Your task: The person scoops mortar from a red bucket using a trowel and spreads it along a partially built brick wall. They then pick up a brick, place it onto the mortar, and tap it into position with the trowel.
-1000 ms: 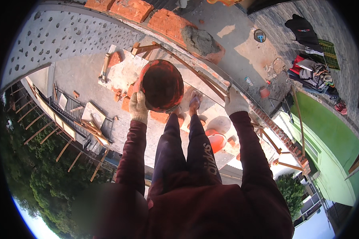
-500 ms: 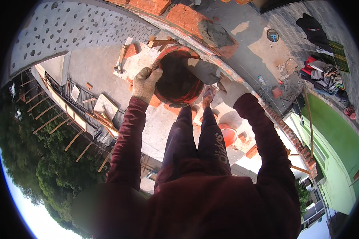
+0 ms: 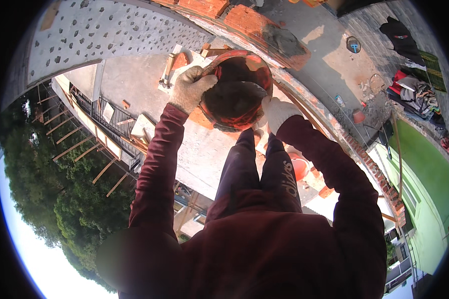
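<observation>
My left hand [image 3: 190, 90], in a pale work glove, grips the rim of a round orange-red basin [image 3: 268, 74] with its thumb over the edge. Dark grey mortar [image 3: 227, 107] lies inside, and smears coat the inner wall. On the basin's right side my right hand [image 3: 280, 113], also gloved, is closed on a trowel. The trowel's blade [image 3: 252, 89] reaches into the basin against the mortar; its handle is hidden by my hand.
Beyond the basin runs a low brick wall [image 3: 329, 119], with bricks [image 3: 244, 20] and a mortar heap [image 3: 284, 42] on top. A hammer [image 3: 168, 69] lies on a board at left. An orange bucket [image 3: 298, 167] stands by my legs. Clothes [image 3: 416, 92] are piled far right.
My right hand has moved left and closer to the basin, bringing the trowel blade down into it. The basin now shows more of its far inner wall.
</observation>
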Demonstrator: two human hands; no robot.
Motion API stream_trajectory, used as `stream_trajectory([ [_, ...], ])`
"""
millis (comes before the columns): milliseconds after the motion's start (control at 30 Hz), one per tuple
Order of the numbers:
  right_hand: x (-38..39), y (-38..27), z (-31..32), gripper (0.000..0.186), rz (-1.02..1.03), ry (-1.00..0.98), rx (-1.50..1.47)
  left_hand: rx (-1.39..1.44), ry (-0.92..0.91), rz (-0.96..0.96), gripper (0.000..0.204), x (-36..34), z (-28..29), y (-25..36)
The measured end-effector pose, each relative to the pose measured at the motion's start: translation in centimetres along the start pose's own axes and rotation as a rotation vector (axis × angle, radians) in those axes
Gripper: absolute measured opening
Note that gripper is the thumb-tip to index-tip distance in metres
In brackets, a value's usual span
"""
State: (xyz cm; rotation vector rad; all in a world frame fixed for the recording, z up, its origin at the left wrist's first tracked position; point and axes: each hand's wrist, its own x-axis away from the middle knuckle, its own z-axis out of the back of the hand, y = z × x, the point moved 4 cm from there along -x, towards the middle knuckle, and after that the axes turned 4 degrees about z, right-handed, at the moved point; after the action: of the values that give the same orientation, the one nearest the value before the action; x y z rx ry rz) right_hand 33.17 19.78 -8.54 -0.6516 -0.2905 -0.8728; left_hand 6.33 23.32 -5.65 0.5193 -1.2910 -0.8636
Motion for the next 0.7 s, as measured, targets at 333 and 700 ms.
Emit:
stream_trajectory([
  [333, -1.0, 2.9, 1.0, 0.024, 0.035, -0.286, -0.264, -0.206, 0.001, -0.232, 0.021, 2.8, -0.7, 5.3],
  [700, 1.9, -1.1, 0.3, 0.02, 0.186, -0.01, -0.802, 0.157, 0.1, -0.233, 0.028, 5.0, -1.9, 1.4],
])
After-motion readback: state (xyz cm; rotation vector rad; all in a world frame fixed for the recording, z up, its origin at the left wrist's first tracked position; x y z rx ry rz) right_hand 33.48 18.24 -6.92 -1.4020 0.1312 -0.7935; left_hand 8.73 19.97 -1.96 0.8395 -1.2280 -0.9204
